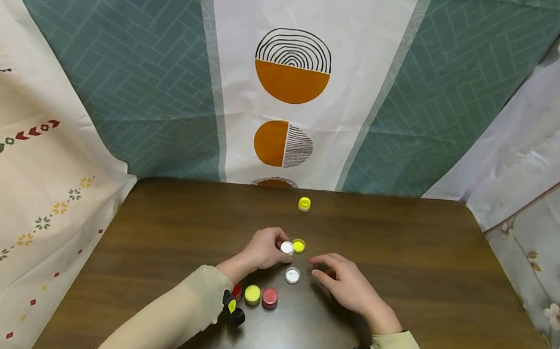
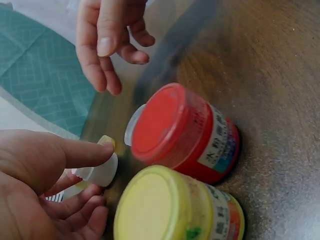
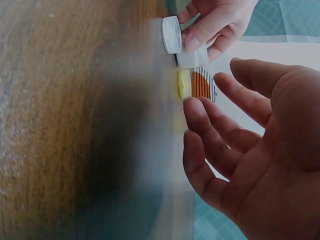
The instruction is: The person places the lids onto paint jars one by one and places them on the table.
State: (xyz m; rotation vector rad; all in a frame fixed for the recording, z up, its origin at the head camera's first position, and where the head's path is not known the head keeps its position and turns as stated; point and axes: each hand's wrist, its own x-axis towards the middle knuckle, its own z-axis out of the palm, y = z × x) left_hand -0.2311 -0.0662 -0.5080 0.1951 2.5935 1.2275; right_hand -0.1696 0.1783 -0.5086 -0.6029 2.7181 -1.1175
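Observation:
My left hand [image 1: 264, 248] grips a small white paint jar [image 1: 287, 248] between thumb and fingers, low over the table. A yellow lid [image 1: 299, 245] lies just right of that jar, and a white lid [image 1: 292, 275] lies nearer to me. To the right of the lids, my right hand [image 1: 345, 281] hovers with fingers loosely bent and nothing in them. In the right wrist view the white jar [image 3: 194, 58] shows behind the white lid [image 3: 171, 35], with the yellow lid [image 3: 184, 84] beside them.
Close to my left wrist stand a yellow paint jar [image 1: 252, 295], a pinkish-red jar [image 1: 269, 298] and a red jar [image 1: 237, 292] partly hidden by the sleeve. Another small yellow jar [image 1: 304, 205] stands near the back edge of the brown table [image 1: 401, 235], before a patterned curtain [image 1: 162, 90].

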